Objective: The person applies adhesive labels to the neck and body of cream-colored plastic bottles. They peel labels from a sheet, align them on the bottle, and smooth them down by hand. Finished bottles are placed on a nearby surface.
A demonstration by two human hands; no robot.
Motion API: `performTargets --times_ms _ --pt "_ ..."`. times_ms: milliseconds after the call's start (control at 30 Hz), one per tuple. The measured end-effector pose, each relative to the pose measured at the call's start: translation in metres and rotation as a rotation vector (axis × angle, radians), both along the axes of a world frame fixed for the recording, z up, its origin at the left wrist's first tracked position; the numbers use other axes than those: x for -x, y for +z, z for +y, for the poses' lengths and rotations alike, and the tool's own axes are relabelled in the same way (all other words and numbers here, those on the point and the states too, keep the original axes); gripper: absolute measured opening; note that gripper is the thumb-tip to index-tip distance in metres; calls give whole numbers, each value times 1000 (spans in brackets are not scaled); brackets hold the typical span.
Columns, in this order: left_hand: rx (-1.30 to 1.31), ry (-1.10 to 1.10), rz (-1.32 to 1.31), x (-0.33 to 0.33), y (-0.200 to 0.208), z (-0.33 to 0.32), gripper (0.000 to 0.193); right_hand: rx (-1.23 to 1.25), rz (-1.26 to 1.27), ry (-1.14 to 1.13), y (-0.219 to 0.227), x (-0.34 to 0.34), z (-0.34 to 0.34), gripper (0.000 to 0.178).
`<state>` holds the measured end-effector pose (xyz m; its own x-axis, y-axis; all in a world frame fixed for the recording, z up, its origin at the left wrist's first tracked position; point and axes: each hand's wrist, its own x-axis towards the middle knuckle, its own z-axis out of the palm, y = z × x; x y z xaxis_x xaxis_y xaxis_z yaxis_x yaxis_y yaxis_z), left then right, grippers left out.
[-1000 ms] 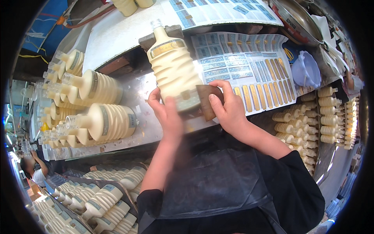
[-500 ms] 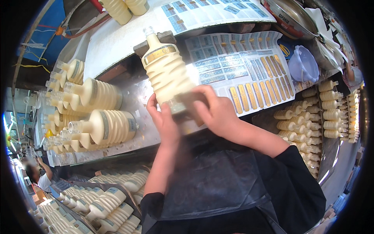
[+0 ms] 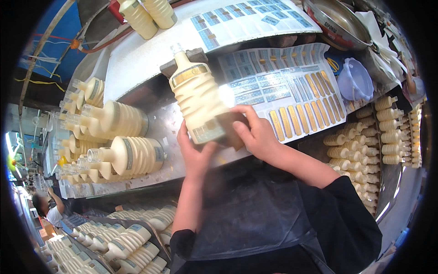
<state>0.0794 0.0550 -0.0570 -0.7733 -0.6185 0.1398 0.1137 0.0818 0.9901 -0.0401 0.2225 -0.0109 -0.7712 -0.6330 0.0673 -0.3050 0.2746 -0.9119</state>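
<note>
Ribbed bottle held amid clutter

The left hand has its fingers clamped on the cream, wavy-sided bottle's base; the right hand pinches a flat brown piece there. A glossy label sheet crowds the right of the scuffed metal bench, stacked bottles its left. Beyond the bottle's base, a rough dark block lies by its shoulder; farther, a rounded metal basin.

Left hand cupped, thumb blurred; right hand pinching; forearms bare, converging.
</note>
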Motion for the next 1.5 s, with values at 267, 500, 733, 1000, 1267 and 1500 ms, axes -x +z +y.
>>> performTargets --times_ms 267,500,733,1000,1267,1500 --pt "316 110 -156 -7 -3 -17 79 127 126 -142 -17 19 2 31" --pt "632 135 -14 5 20 -13 81 312 768 230 47 -12 -8 19" --pt "428 137 -43 7 5 -14 67 338 -25 27 34 9 22 23" --pt "1151 172 -56 11 47 -9 67 -141 -374 -197 10 45 131 20" --pt "1080 169 -84 7 37 -11 69 -355 505 -1 -19 19 121 13" --pt "955 181 -178 8 46 4 64 -580 533 -17 -38 56 57 44"
